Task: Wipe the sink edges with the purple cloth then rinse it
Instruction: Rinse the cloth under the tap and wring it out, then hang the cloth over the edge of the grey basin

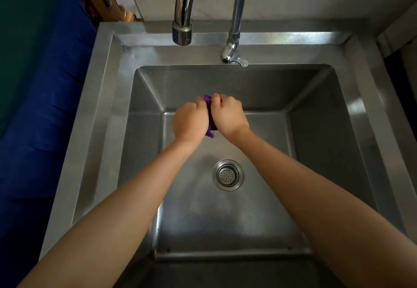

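Observation:
Both my fists are clenched side by side over the middle of the steel sink basin, squeezing the purple cloth (210,120) between them. My left hand (190,120) grips its left part, my right hand (229,116) its right part. Only a narrow strip of the cloth shows between the fists, with a tip above and a tuft below. The sink's flat rim (101,98) runs around the basin. The curved faucet spout (182,33) ends above the back rim, and no water stream is visible from it.
A faucet lever (234,61) sits at the back rim, right of the spout. The drain strainer (228,175) lies in the basin floor below my hands. A blue surface (40,107) borders the sink's left side; a tiled wall stands behind.

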The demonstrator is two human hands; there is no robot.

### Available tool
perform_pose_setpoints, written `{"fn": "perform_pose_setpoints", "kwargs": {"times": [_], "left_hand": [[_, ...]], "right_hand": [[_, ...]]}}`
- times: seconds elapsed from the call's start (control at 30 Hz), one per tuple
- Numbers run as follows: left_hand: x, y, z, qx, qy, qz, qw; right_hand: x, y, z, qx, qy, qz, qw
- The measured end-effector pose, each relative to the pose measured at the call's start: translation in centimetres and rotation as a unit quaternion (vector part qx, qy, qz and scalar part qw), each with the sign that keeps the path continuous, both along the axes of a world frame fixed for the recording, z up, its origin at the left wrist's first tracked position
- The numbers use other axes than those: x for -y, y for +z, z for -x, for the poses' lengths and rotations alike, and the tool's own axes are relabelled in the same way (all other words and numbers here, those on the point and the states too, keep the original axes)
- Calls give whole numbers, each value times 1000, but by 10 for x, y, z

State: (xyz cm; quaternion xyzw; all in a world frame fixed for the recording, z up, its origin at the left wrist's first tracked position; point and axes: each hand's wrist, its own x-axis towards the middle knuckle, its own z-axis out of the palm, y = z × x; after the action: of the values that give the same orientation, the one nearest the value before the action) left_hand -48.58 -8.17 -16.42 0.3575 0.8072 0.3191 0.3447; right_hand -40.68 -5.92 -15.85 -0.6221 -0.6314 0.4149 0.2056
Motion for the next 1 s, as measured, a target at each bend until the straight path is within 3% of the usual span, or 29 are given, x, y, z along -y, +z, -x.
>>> {"fn": "perform_pose_setpoints", "kwargs": {"times": [0.33, 0.43, 0.53, 0.63, 0.73, 0.83, 0.93, 1.0], "left_hand": [[0, 14, -17, -15, -66, -8, 998], [2, 27, -21, -62, -109, -3, 992], [4, 30, -20, -80, -157, 28, 984], [10, 25, -22, 14, -156, 59, 986], [17, 36, -41, 102, -163, 38, 981], [22, 57, -65, 145, -208, 11, 967], [23, 85, -85, 212, -247, 31, 945], [21, 100, -96, 246, -278, 64, 926]], "right_hand": [[4, 13, -22, -18, -43, 1, 999], [14, 15, -28, -79, -81, 2, 994], [28, 18, -43, -163, -92, 108, 977], [39, 28, -67, -198, -113, 256, 939], [48, 50, -88, -171, -111, 299, 932], [51, 73, -110, -159, -139, 248, 945], [51, 90, -135, -68, -128, 89, 985], [54, 104, -152, -11, -128, 2, 992]]}}
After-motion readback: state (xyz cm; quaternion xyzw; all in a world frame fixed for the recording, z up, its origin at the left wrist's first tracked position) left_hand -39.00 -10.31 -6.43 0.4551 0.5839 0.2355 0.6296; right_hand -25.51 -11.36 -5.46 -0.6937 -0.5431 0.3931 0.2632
